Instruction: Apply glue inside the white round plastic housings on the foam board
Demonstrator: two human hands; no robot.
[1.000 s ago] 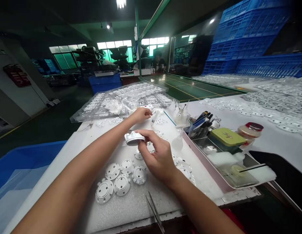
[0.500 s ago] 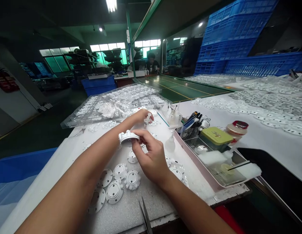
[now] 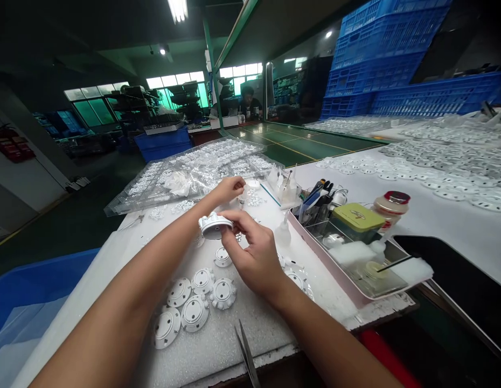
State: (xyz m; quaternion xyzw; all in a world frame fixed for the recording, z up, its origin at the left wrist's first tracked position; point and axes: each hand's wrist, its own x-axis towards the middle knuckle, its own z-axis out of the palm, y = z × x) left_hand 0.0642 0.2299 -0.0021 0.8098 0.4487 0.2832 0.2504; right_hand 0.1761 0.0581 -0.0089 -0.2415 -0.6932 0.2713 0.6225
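Between the thumb and fingers of my right hand (image 3: pixel 252 250) is a white round plastic part (image 3: pixel 215 226), tilted, with small bumps along its upper side. My left hand (image 3: pixel 231 189) reaches farther across the table, its fingers curled together. Whatever may be between those fingers is too small to make out. Just below them stands a small clear container (image 3: pixel 241 202), beside a scatter of tiny white pieces (image 3: pixel 255 199). Several similar round parts (image 3: pixel 195 313) lie on the white foam sheet (image 3: pixel 218 345) under my hands.
Tweezers (image 3: pixel 246 350) lie at the front edge. To the right sits a pink-rimmed organizer box (image 3: pixel 335 280) with pens, a yellow-lidded tin (image 3: pixel 359 216) and bottles. Clear trays of white parts (image 3: pixel 194 167) are stacked at the back left. A person (image 3: pixel 250 102) sits far off.
My left hand has lifted slightly up and left, off the small clear container. My right hand still holds the round part in nearly the same place. The view has shifted a little.
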